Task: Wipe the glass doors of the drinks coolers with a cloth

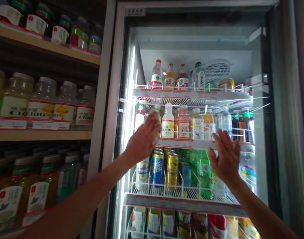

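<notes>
My left hand (pixel 145 136) is raised in front of the left part of a lit drinks fridge, level with its second shelf. Motion smears its fingers; a pale patch shows at them, and I cannot tell whether it is something held. Just right of it stands a white-capped bottle (pixel 168 122), with a pink drink bottle (pixel 183 122) beyond. My right hand (pixel 226 154) is open, fingers spread and pointing up, with nothing in it. Behind it are a green bottle (pixel 204 172) and the second shelf's front rail (pixel 201 144). Whether either hand touches glass is unclear.
Wooden shelves (pixel 42 134) with several rows of bottles stand to the left. The fridge's frame (pixel 109 109) rises between them and the lit interior. Gold cans (pixel 172 171) and blue cans (pixel 157 169) sit on the third wire shelf; more drinks fill the one below.
</notes>
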### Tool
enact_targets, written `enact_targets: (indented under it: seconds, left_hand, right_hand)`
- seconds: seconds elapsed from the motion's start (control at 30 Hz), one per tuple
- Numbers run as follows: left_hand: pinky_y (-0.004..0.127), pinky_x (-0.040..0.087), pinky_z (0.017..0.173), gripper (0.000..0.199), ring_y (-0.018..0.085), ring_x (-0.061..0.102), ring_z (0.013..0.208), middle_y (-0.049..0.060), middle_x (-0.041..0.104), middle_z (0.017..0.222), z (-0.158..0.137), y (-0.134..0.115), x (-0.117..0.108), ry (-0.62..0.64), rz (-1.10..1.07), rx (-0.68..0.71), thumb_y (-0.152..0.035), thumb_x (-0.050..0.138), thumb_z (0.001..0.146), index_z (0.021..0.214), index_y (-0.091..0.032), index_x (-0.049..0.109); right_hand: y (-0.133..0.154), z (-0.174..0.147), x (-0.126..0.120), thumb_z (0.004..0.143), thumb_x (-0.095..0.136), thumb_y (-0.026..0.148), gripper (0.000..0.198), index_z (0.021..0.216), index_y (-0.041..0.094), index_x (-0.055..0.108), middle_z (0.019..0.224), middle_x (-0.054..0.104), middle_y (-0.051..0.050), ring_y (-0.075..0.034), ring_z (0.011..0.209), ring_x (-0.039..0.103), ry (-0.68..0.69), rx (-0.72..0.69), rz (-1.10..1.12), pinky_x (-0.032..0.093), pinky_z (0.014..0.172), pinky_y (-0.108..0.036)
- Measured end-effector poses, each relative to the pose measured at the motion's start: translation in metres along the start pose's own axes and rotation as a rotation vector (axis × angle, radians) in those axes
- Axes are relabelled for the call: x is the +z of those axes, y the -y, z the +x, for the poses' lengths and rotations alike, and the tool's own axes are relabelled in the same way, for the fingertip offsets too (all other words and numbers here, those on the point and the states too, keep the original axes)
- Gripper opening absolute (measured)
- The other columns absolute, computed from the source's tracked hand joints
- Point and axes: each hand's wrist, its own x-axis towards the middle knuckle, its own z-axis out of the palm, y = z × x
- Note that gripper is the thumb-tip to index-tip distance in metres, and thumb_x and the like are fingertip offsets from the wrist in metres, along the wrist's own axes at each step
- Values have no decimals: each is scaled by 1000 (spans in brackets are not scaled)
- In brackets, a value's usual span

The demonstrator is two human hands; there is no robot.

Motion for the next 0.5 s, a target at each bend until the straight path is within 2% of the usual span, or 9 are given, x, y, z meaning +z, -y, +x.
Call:
enact_targets:
  seconds: [0.07, 0.1, 0.13, 0.2, 0.3, 0.33, 0.37, 0.5]
  left_hand:
    - [44, 31, 110, 46, 25, 23, 136, 13, 36, 142, 5, 21, -5, -162, 67, -305, -29, 37, 88, 132, -15, 38]
    - [46, 28, 110, 46, 25, 22, 136, 14, 37, 141, 6, 26, -7, -205, 86, -391, -29, 36, 88, 132, -14, 37]
    - [47, 27, 111, 47, 26, 21, 137, 15, 37, 141, 5, 26, -7, -212, 88, -415, -29, 37, 88, 133, -13, 36]
    - [47, 26, 112, 50, 25, 16, 138, 14, 33, 143, -3, 10, -3, -109, 42, -285, -27, 40, 87, 134, -15, 34]
    - [42, 30, 110, 52, 23, 14, 139, 11, 33, 144, -23, -18, 3, 28, -39, 60, -23, 43, 84, 134, -17, 34]
    - [41, 31, 110, 50, 23, 15, 138, 11, 34, 143, -25, -20, 2, 34, -43, 105, -23, 44, 84, 133, -17, 36]
    - [41, 31, 109, 48, 23, 16, 138, 12, 34, 143, -25, -16, 1, 12, -31, 84, -23, 44, 84, 132, -16, 37]
    - [46, 29, 110, 46, 27, 21, 137, 18, 36, 140, 7, 12, 0, -196, 85, -384, -29, 41, 87, 129, -9, 39]
  right_hand:
    - [0, 0, 0, 88, 40, 31, 54, 140, 21, 29, 141, 40, -11, -24, 131, 35, -3, -5, 0, 21, 108, -47]
    - [0, -1, 0, 88, 40, 31, 54, 140, 21, 29, 140, 40, -11, -24, 131, 35, -5, -7, -1, 21, 108, -47]
    - [0, -1, 1, 88, 40, 31, 54, 140, 21, 29, 140, 39, -11, -25, 131, 35, -5, -9, -1, 21, 108, -47]
    - [0, -1, 1, 88, 39, 31, 54, 140, 21, 30, 141, 39, -11, -25, 131, 35, -7, -9, 0, 20, 109, -48]
    - [-1, -2, 1, 88, 39, 31, 54, 140, 21, 30, 141, 38, -10, -25, 131, 35, -12, -12, 5, 20, 109, -48]
    - [-1, -2, 1, 88, 39, 31, 54, 140, 21, 29, 142, 38, -10, -25, 132, 35, -10, -8, 5, 19, 109, -47]
    - [-1, -2, 1, 88, 39, 31, 54, 140, 22, 29, 142, 38, -9, -25, 132, 34, -8, -5, 4, 19, 109, -47]
    - [0, -1, 1, 88, 40, 31, 54, 140, 21, 29, 141, 39, -10, -24, 132, 34, -9, -8, -8, 20, 109, -47]
